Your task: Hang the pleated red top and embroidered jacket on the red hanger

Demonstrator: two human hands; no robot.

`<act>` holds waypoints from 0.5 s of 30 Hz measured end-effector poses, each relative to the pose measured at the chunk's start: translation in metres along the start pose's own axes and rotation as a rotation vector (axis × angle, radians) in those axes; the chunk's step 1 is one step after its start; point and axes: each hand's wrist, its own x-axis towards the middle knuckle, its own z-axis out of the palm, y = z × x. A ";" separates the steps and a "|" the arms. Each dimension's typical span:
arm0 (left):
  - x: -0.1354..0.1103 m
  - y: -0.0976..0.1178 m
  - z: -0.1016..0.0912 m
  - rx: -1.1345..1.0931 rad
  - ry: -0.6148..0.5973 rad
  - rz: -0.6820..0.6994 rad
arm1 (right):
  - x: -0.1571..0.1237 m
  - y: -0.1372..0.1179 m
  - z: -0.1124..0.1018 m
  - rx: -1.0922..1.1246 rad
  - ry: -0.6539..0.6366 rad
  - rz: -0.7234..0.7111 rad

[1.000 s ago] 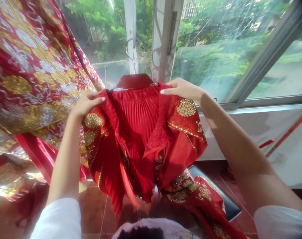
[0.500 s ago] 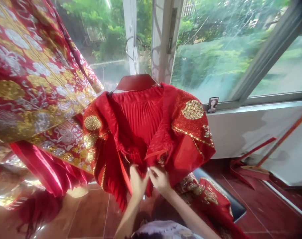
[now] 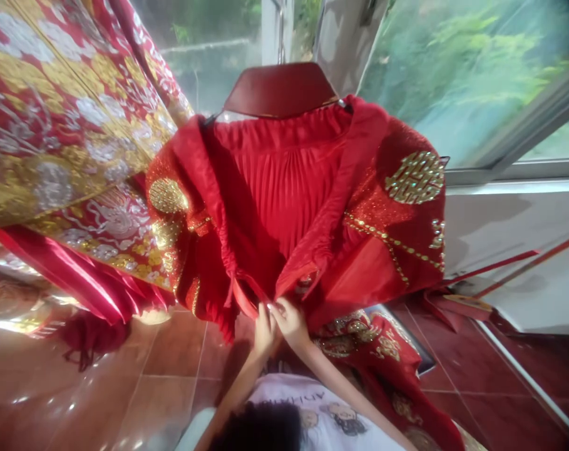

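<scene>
A red pleated garment (image 3: 284, 188) with gold-beaded shoulders hangs open in front of me on a hanger with a broad brown-red top (image 3: 281, 91). At its lower front opening both hands meet, thumbs and fingertips pinched close together. My left hand (image 3: 264, 332) is closed on a thin red ribbon (image 3: 244, 297) that loops from the left edge. My right hand (image 3: 290, 322) is closed on the red cloth edge beside it; the exact bit between its fingertips is partly hidden.
A red, gold and silver embroidered costume (image 3: 77, 138) hangs at left. Below right, another red embroidered cloth (image 3: 382, 351) lies over a dark-edged seat. Windows (image 3: 453, 75) stand behind. Long-handled tools (image 3: 472, 307) lean by the white wall at right, on the tiled floor (image 3: 162, 376).
My view has come closer and tilted down, so the garment looks larger. My hands have drawn closer together at the front opening, and the left ribbon now forms a loop.
</scene>
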 end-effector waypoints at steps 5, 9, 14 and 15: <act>0.001 0.008 -0.010 0.081 0.024 0.074 | -0.008 -0.022 -0.012 0.143 -0.097 0.089; 0.004 0.014 -0.005 0.130 -0.018 0.094 | -0.006 -0.037 -0.014 0.480 -0.240 0.238; 0.010 0.016 -0.005 0.223 -0.064 0.048 | -0.002 -0.044 -0.012 0.836 -0.247 0.545; 0.012 0.016 -0.007 0.241 -0.064 0.035 | -0.001 -0.045 -0.011 0.879 -0.225 0.586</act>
